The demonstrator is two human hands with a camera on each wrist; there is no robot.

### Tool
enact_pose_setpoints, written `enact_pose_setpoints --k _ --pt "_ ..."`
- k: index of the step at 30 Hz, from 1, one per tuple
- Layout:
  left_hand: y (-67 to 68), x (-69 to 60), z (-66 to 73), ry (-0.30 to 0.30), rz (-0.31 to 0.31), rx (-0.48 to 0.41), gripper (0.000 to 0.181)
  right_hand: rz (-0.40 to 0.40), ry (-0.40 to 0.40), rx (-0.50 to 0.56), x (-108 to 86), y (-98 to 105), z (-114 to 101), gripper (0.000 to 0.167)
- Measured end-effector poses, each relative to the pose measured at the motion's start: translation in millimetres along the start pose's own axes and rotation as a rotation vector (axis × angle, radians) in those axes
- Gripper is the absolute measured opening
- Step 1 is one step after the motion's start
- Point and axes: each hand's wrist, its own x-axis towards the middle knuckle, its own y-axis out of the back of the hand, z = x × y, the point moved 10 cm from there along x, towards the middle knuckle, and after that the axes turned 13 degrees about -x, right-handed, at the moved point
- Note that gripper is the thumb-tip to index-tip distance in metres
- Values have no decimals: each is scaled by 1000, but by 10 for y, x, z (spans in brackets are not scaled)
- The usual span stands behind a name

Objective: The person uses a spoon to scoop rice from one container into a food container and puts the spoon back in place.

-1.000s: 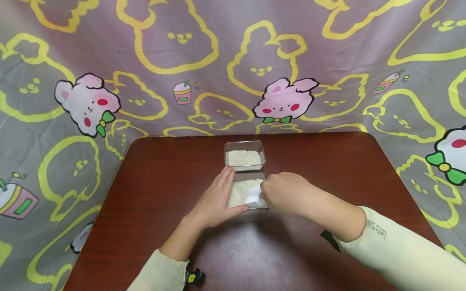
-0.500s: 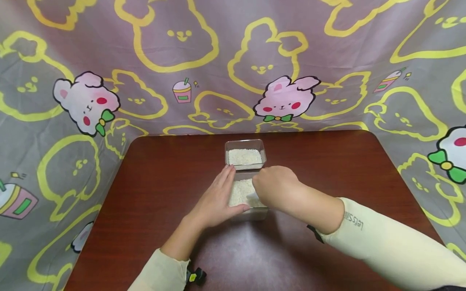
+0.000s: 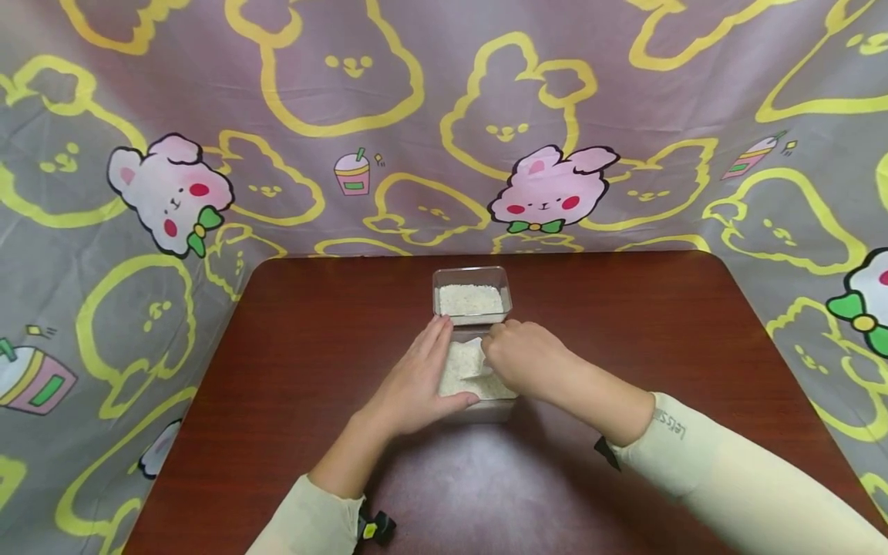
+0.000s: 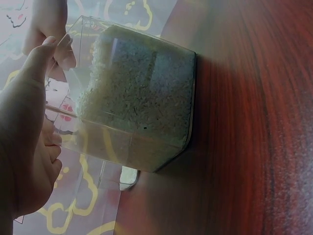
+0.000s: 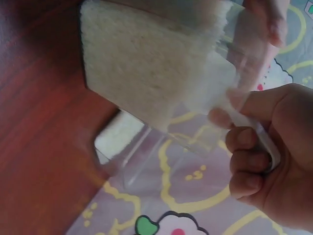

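Note:
In the head view my left hand (image 3: 416, 381) rests against the left side of a clear, deep box (image 3: 480, 411), its fingers straight and its thumb along the near rim. White rice (image 4: 132, 83) fills most of that box. My right hand (image 3: 527, 358) is over the box's right side and holds a white scoop (image 3: 475, 362), whose blade is at the rice surface. Rice seems to lie on the blade. From the right wrist view, the curled fingers (image 5: 244, 161) wrap the scoop's handle (image 5: 266, 142); the blade is seen blurred through the clear wall.
Right behind the near box stands a second clear box (image 3: 472, 318), holding a shallower layer of rice. Both boxes sit on a dark red-brown table (image 3: 333, 324). A patterned cloth (image 3: 409, 92) hangs behind the table and along its sides.
My right hand has moved left over the near box, and the scoop has gone into the rice and tilted, its blade now facing up. My left hand has stayed at the box.

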Motion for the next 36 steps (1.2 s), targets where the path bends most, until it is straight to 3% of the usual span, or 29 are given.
enact_pose_setpoints --k 5,12,19,36 --pt "15 3 22 -17 10 6 109 88 36 9 -20 -17 -59 9" --pt "4 -3 5 8 4 -9 109 183 35 96 -126 18 -78 14" --pt "-3 -4 8 8 0 -4 110 178 -6 226 -218 -14 -61 12" --pt "-9 -2 3 15 -1 7 108 222 -51 319 -405 -18 -48 14"
